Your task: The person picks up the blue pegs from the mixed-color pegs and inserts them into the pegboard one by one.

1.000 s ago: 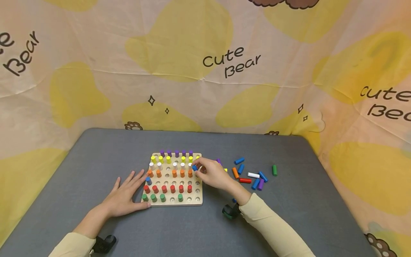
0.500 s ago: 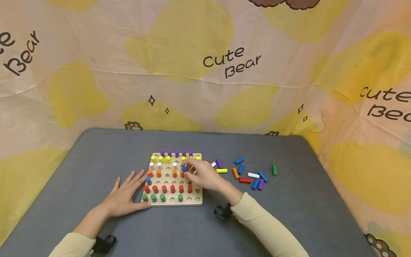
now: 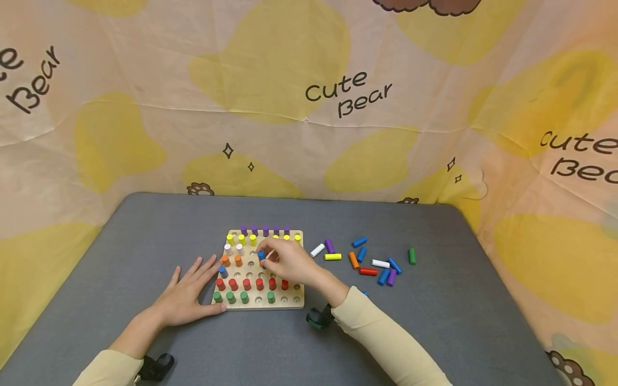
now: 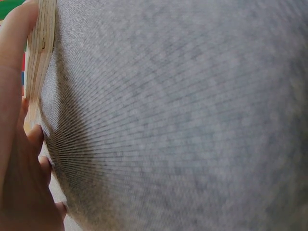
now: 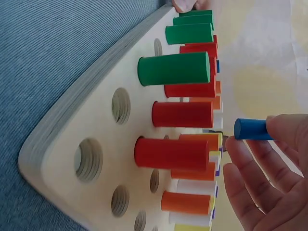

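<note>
My right hand (image 3: 292, 261) pinches a blue peg (image 5: 252, 129) between thumb and fingers, above the middle of a wooden pegboard (image 3: 300, 268). In the right wrist view the peg is clear of the board, above the standing pegs. My left hand (image 3: 188, 296) lies with fingers spread at the board's left edge, its thumb touching the near left corner. Rows of purple, yellow, white, orange, red and green pegs (image 5: 175, 69) stand in the board. One blue peg (image 3: 223, 272) stands at the left end of a row of holes. The right hand hides part of the board.
Loose pegs lie on the grey table (image 3: 434, 321) right of the board, among them a yellow peg (image 3: 333, 257), a red peg (image 3: 368, 272) and a green peg (image 3: 412, 256). A printed cloth (image 3: 270, 69) hangs behind the table.
My right hand has moved left across the board with the blue peg, uncovering loose white, purple and yellow pegs at the right. The left hand has stayed in place.
</note>
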{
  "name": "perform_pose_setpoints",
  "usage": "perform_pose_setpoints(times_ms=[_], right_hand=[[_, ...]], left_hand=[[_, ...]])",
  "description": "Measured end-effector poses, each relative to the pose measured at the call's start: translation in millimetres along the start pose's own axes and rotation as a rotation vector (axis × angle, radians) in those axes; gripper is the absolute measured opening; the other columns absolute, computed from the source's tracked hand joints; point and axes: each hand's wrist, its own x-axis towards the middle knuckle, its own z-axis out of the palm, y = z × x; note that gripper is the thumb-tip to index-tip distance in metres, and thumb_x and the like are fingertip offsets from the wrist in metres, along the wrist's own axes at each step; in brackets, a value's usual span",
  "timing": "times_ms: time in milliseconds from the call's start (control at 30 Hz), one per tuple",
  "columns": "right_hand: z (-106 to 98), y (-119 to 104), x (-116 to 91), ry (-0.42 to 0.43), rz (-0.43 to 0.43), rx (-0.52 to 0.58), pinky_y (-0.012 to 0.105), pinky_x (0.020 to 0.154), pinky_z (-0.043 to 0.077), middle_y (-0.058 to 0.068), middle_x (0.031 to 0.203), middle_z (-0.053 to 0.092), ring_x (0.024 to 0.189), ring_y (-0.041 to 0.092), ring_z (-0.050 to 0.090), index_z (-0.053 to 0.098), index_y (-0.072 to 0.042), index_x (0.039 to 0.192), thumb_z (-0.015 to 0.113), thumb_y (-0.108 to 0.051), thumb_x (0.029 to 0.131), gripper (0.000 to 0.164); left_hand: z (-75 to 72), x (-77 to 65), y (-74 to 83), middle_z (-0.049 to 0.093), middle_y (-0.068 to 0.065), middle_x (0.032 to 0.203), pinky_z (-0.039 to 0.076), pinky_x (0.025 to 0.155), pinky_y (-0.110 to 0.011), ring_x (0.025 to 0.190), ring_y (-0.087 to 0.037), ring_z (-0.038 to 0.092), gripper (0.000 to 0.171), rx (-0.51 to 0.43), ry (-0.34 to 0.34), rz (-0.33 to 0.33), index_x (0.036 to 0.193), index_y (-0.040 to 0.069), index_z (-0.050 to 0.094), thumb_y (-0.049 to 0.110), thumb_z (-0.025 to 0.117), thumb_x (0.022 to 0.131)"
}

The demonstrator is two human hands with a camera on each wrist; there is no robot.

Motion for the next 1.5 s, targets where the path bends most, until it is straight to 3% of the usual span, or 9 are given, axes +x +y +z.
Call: perform_pose_setpoints(times_ms=[300,867,1500], right_hand=[[9,-2,9,0.004,0.021,0.023,0.014,0.073,0.049,-0.004,0.096,0.065,0.087,0.004,0.061,0.059,-0.014,0.103,0.063,-0.013,0.087,0.016],[26,-6,23,-0.018,0.052,0.095,0.012,0.076,0.048,-0.003,0.101,0.062,0.087,0.003,0.060,0.061,-0.011,0.107,0.062,-0.011,0.087,0.019],[43,-14,30,-0.063,0.107,0.094,0.010,0.064,0.046,-0.003,0.103,0.066,0.082,0.000,0.062,0.061,-0.015,0.107,0.061,-0.013,0.089,0.019]], left_hand=[[-1.0,-0.4,1.2,0.022,-0.010,0.152,0.001,0.101,-0.069,0.139,-0.040,0.013,0.100,-0.006,0.000,-0.004,0.147,0.020,0.026,0.070,0.062,0.068],[2.2,1.2,-1.9,0.021,-0.008,0.153,-0.001,0.102,-0.069,0.139,-0.039,0.012,0.101,-0.011,-0.018,-0.013,0.147,0.021,0.025,0.071,0.061,0.068],[1.4,0.2,-1.3,0.023,-0.009,0.152,0.001,0.101,-0.069,0.139,-0.040,0.013,0.100,0.000,-0.002,0.003,0.147,0.022,0.025,0.072,0.060,0.068]])
